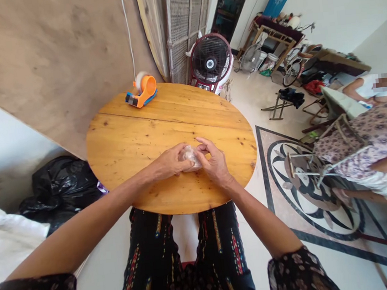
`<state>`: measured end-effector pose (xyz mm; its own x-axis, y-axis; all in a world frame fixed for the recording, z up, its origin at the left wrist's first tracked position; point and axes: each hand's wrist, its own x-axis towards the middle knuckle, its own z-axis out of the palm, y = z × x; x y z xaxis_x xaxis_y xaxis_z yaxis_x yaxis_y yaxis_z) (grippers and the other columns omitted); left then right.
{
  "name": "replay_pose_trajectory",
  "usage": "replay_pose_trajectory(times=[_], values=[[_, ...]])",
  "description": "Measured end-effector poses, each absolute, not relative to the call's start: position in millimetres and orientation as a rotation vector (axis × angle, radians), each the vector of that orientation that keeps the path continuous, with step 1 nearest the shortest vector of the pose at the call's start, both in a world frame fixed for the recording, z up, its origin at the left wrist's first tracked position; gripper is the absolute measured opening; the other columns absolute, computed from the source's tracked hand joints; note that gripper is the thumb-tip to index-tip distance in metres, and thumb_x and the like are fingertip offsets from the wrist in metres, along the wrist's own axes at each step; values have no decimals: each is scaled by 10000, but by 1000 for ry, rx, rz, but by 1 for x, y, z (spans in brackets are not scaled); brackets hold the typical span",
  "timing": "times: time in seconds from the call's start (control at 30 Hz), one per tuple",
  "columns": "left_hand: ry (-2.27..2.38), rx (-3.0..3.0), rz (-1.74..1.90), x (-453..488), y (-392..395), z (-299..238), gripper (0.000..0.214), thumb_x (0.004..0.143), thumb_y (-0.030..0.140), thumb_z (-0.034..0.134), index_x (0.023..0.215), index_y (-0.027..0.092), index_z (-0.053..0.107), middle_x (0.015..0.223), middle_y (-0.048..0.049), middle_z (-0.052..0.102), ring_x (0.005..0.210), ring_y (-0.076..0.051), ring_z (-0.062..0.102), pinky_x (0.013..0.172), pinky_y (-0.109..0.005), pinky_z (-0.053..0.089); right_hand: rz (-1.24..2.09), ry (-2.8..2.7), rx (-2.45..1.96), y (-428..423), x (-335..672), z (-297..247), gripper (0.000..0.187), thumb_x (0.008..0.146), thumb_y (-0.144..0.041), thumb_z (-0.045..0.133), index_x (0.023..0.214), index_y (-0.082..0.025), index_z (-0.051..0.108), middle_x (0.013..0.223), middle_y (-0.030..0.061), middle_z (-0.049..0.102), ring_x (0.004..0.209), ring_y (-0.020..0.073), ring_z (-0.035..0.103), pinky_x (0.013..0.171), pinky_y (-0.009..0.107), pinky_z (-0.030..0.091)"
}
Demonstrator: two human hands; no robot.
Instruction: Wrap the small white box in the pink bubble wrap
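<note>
A small bundle in clear plastic wrap (189,157) rests on the round wooden table (138,141), near its front half. What lies inside the wrap is too small to make out. My left hand (172,161) grips the bundle from the left, thumb in front and fingers behind. From the right, my right hand (213,162) pinches the bundle's edge between thumb and fingers, with its index finger raised and bent. At the table's far left edge stands an orange tape dispenser (146,90) holding a roll of clear tape, apart from both hands.
Beyond the table stands a dark red fan (210,60). Black plastic bags (64,187) lie at the left, by a large wooden board (69,61). Two people sit at the right, one in a patterned top (384,133). A folding stool (280,104) stands on the floor.
</note>
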<state>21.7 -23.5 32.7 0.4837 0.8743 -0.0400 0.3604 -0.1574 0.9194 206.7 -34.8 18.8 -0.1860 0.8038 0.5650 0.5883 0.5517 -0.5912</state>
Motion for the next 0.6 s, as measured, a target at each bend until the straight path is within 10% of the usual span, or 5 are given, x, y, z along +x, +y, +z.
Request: replay_pose_trajectory(times=[0.2, 0.6], values=[[1402, 2114, 696, 8, -35, 27, 645, 788, 478, 610, 1337, 170, 465, 1230, -135, 591, 978, -283, 626, 805, -411, 522, 138, -1947, -1084, -37, 197, 11, 328, 920, -213, 491, 1242, -187, 550, 875, 49, 664, 833, 162, 619, 841, 307, 505], [1443, 2305, 1254, 32, -74, 2, 313, 843, 283, 641, 1110, 158, 537, 1111, -123, 590, 1072, -252, 578, 932, -390, 504, 332, -1798, -1034, -35, 193, 4, 327, 897, -227, 526, 1222, -205, 561, 888, 36, 666, 833, 153, 627, 832, 294, 506]])
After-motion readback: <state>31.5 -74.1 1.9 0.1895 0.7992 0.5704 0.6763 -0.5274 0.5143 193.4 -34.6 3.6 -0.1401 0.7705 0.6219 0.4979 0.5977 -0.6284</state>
